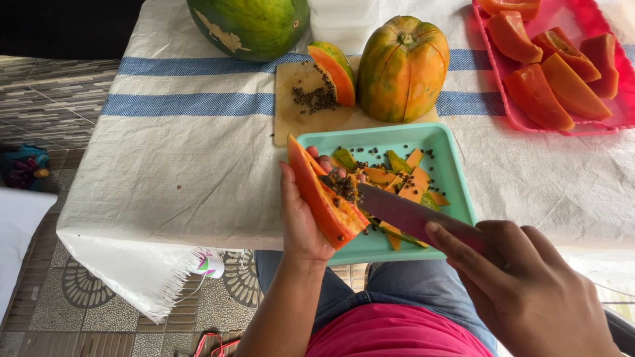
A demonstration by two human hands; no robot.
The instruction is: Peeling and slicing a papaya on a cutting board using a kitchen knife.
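Right hand (522, 291), nearest the camera at lower right: fingers closed around the handle of a knife (413, 215), forefinger laid along the spine. Blade runs up and to the left, tip buried among the dark seeds (344, 188) of the papaya slice (324, 198).

Left hand (301, 218), beside it at centre: fingers curled under and gripping the papaya slice, fingertips showing past its far edge. Slice sits over the near left corner of the teal tray (456, 185), cut face turned right toward the blade. Long axis runs from upper left to lower right, upper tip pointing away from the body, lower end toward the lap. Blade meets the slice from the right, crossing its axis at a slant.

Teal tray: holds peel strips, orange scraps and scattered seeds.

Counter (185, 158), covered in a white cloth with blue stripes:
- cutting board (294, 112) with a papaya wedge (334, 69) and a seed pile
- scored whole papaya (403, 69), upright
- watermelon (251, 26), far edge
- red tray (522, 122) of peeled papaya slices, far right
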